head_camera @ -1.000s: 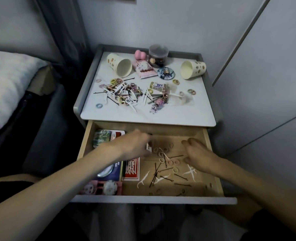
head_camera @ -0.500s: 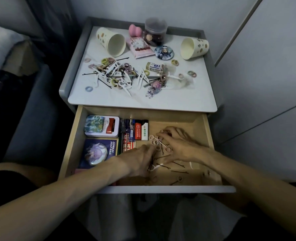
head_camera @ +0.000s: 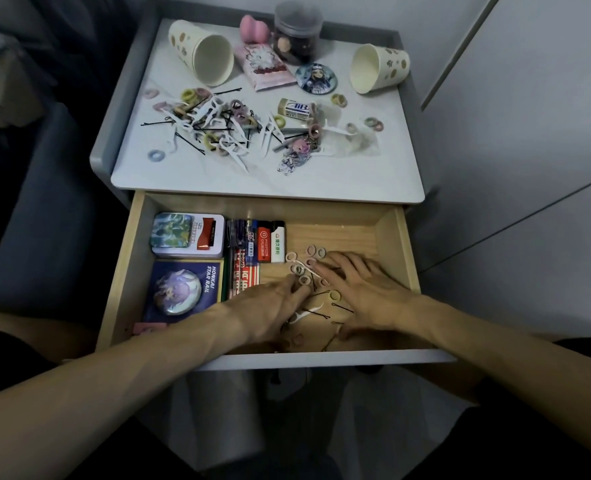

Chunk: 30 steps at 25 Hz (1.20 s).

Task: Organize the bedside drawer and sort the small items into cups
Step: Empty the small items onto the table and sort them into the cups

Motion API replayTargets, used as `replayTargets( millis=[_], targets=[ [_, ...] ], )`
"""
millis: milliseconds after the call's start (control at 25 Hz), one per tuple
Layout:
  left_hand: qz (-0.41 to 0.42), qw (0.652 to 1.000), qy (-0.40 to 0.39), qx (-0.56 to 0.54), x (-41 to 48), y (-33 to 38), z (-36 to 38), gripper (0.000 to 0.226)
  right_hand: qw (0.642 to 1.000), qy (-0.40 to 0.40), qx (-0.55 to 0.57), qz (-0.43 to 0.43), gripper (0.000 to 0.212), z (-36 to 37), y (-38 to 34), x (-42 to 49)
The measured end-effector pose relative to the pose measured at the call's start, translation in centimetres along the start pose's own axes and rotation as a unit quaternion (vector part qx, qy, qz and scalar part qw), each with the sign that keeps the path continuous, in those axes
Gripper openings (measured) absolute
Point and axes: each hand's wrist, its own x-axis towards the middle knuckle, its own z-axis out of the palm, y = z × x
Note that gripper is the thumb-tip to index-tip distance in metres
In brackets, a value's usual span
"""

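Observation:
The wooden drawer (head_camera: 402,244) is pulled open under the nightstand top (head_camera: 287,183). In its right half lie small hair ties (head_camera: 311,251), a white floss pick (head_camera: 301,316) and black bobby pins (head_camera: 342,308). My left hand (head_camera: 270,308) reaches in, its fingertips touching a hair tie. Spread flat beside it, my right hand (head_camera: 365,289) rests on the loose items and hides some of them. Two spotted paper cups lie on their sides on top, one at the back left (head_camera: 200,53) and one at the back right (head_camera: 379,69). A mixed pile of ties, pins and picks (head_camera: 218,124) lies between them.
The drawer's left half holds a tin (head_camera: 187,235), a dark box with a round badge (head_camera: 183,292), pens and a lighter (head_camera: 270,244). On top stand a jar (head_camera: 296,32), a pink sponge (head_camera: 252,27), a pink packet (head_camera: 266,65), a badge (head_camera: 316,79) and an eraser (head_camera: 294,108). A white cabinet door stands to the right.
My right hand slid left over the loose items, while my left hand drew back toward the drawer's front. The view dropped closer to the drawer.

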Motion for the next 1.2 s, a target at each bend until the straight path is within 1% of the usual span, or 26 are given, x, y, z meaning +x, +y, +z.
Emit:
replayTargets(
  millis=[120, 200, 280, 360, 400, 480, 520, 560, 640, 760, 840, 880, 920, 960, 1000, 1040, 1080, 1120, 1160, 1200],
  targets=[
    [0.002, 1.000, 0.007, 0.002, 0.0, 0.1, -0.2, 0.066, 0.998, 0.041, 0.047, 0.018, 0.106, -0.4, 0.0, 0.5],
    [0.005, 1.000, 0.020, -0.021, -0.1, 0.3, -0.5, 0.063, 0.996, 0.049, 0.063, 0.033, 0.098, -0.8, 0.0, 0.6],
    [-0.011, 0.998, 0.035, -0.043, -0.3, 0.6, -1.0, 0.066, 0.994, 0.028, 0.086, 0.063, 0.105, -1.4, 0.0, 0.3],
    [-0.044, 0.994, 0.070, -0.071, -0.3, 0.5, -1.6, 0.066, 0.993, -0.004, 0.072, 0.097, 0.119, -1.6, -0.4, -0.2],
    [-0.064, 0.991, 0.081, -0.085, -0.4, 0.5, -1.9, 0.058, 0.992, -0.020, 0.054, 0.114, 0.124, -1.5, -0.8, -0.4],
    [-0.096, 0.992, 0.054, -0.064, -0.6, 0.5, -2.4, 0.031, 0.986, -0.044, 0.054, 0.152, 0.126, -1.3, -1.2, -0.4],
    [-0.104, 0.994, 0.031, -0.032, -0.7, 0.6, -2.5, 0.025, 0.982, -0.047, 0.077, 0.168, 0.121, -1.3, -1.2, -0.2],
    [-0.106, 0.994, 0.007, 0.000, -0.7, 0.6, -2.2, 0.024, 0.979, -0.039, 0.102, 0.171, 0.114, -1.3, -1.1, 0.0],
    [-0.095, 0.995, -0.010, 0.017, -0.6, 0.7, -1.3, 0.024, 0.982, -0.003, 0.123, 0.144, 0.097, -1.4, -0.7, 0.3],
    [-0.085, 0.994, 0.008, -0.063, 0.2, 0.4, -0.2, 0.020, 0.983, 0.057, 0.138, 0.106, 0.071, -1.2, -0.3, 0.6],
    [-0.082, 0.991, 0.029, -0.098, 0.7, 0.2, 0.0, 0.009, 0.975, 0.079, 0.184, 0.096, 0.054, -0.9, -0.3, 0.7],
    [-0.075, 0.990, 0.043, -0.113, 0.8, 0.1, 0.1, 0.011, 0.971, 0.087, 0.202, 0.091, 0.049, -0.7, -0.3, 0.7],
    [-0.065, 0.989, 0.055, -0.124, 1.0, 0.0, 0.1, 0.018, 0.969, 0.099, 0.209, 0.084, 0.046, -0.7, -0.4, 0.7],
    [-0.057, 0.987, 0.067, -0.131, 1.1, -0.2, 0.3, 0.020, 0.969, 0.112, 0.208, 0.077, 0.049, -0.7, -0.4, 0.7],
    [-0.053, 0.987, 0.077, -0.128, 1.1, -0.2, 0.2, 0.018, 0.970, 0.120, 0.197, 0.073, 0.057, -0.8, -0.4, 0.5],
    [-0.047, 0.988, 0.098, -0.113, 1.1, -0.4, 0.3, 0.017, 0.976, 0.115, 0.172, 0.073, 0.074, -0.8, -0.5, 0.3],
    [-0.038, 0.988, 0.123, -0.082, 1.0, -0.5, 0.2, 0.026, 0.984, 0.088, 0.138, 0.071, 0.096, -0.7, -0.6, 0.0],
    [-0.028, 0.988, 0.145, -0.037, 1.1, -0.5, 0.1, 0.045, 0.991, 0.052, 0.103, 0.064, 0.117, -0.5, -0.6, -0.2],
    [-0.028, 0.988, 0.148, -0.008, 1.0, -0.4, 0.0, 0.064, 0.996, 0.020, 0.066, 0.051, 0.132, -0.2, -0.7, -0.4],
    [-0.033, 0.989, 0.147, 0.002, 1.0, -0.3, -0.2, 0.078, 0.999, 0.001, 0.033, 0.034, 0.139, 0.2, -0.9, -0.4]
  ],
)
